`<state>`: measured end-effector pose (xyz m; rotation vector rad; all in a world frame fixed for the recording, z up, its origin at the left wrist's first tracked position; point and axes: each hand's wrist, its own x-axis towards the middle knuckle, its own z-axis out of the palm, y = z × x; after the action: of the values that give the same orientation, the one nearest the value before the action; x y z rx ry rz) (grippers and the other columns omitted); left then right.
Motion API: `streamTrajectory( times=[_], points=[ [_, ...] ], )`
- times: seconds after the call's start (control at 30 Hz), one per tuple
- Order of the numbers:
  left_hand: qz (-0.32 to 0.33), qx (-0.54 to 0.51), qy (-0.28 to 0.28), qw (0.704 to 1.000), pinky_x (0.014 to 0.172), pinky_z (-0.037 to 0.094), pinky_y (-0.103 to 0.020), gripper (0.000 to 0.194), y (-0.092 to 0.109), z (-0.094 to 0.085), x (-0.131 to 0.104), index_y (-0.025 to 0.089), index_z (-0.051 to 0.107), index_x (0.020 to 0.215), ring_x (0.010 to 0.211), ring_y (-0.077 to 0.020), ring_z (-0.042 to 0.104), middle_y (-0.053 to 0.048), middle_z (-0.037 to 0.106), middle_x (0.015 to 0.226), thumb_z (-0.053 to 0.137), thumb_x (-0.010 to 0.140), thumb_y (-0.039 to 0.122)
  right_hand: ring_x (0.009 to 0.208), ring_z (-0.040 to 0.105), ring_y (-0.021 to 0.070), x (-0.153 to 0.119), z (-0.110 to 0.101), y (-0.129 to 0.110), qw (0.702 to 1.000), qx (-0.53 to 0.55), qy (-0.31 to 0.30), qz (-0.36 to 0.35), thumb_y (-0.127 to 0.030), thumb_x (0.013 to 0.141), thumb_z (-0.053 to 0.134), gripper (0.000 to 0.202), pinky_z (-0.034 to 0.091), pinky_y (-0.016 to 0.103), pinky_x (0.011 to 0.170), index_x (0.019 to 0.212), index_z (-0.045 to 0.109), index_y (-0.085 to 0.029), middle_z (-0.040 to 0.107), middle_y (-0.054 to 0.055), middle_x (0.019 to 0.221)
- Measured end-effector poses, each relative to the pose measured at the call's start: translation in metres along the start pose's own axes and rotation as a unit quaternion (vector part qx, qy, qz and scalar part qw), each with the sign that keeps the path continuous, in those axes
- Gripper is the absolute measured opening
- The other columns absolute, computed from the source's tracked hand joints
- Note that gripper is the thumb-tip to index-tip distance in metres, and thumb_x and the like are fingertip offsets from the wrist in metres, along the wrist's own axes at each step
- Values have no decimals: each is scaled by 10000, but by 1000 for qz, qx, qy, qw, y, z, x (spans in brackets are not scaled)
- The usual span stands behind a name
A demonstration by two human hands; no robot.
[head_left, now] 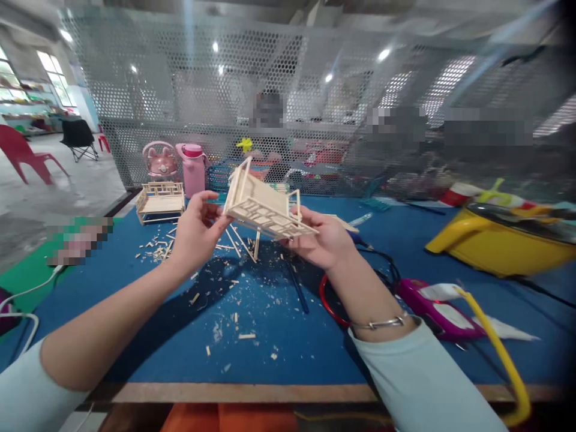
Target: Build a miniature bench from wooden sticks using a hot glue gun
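Gripping the model at its left end between thumb and fingertips of the left hand, closed in on the wood. Steadying the right end with the right hand, thumb near the upper edge and fingers curled beneath, clamped on the frame. Held up over the blue table, tilted, clear of the surface.

Looks well advanced, by judgement: joined into one body, with a flat panel, a latticed rail along the near side and upright frames at both ends. Shows no obvious gap from here — but cannot tell whether any piece is lacking, or whether every joint is firm.

Just beneath, propped or lying loose, can see sticks, left out of the model. Around and to the left, littered with scraps, as if after much cutting. Near the right hand, lying on the table, can make out a dark blue tool, untouched.

Farther out, standing at the back left, can see a bench of like sticks, seemingly complete — railed at the back and upright on its legs. Over to the right, within reach but not in use, can see a magenta device.
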<state>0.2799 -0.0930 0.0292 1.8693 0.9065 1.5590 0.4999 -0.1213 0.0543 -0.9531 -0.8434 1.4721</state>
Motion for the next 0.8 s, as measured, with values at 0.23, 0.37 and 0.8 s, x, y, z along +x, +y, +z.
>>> streamTrajectory(
  times=[0.23,0.37,0.8],
  points=[
    [38,229,-181,956,820,497,-336,337,-42,54,-4,153,439,1169,981,-174,587,-135,587,1128,385,840,105,548,570,151,0,-21,-10,997,66,31,-1,-206,821,387,153,479,305,519,730,509,-200,620,21,643],
    [82,314,-317,891,946,432,-353,134,-51,86,14,166,641,881,1017,-213,571,-70,667,973,591,760,195,493,535,144,6,-30,-9,995,68,66,-14,-194,800,393,151,448,291,500,696,503,-202,580,10,569],
    [37,444,-338,829,793,459,-293,225,-68,9,14,142,647,825,870,-197,606,-91,658,872,453,764,47,511,554,144,16,-31,7,996,-12,69,56,-198,812,413,138,435,270,513,831,550,-204,639,15,596]
  ],
)
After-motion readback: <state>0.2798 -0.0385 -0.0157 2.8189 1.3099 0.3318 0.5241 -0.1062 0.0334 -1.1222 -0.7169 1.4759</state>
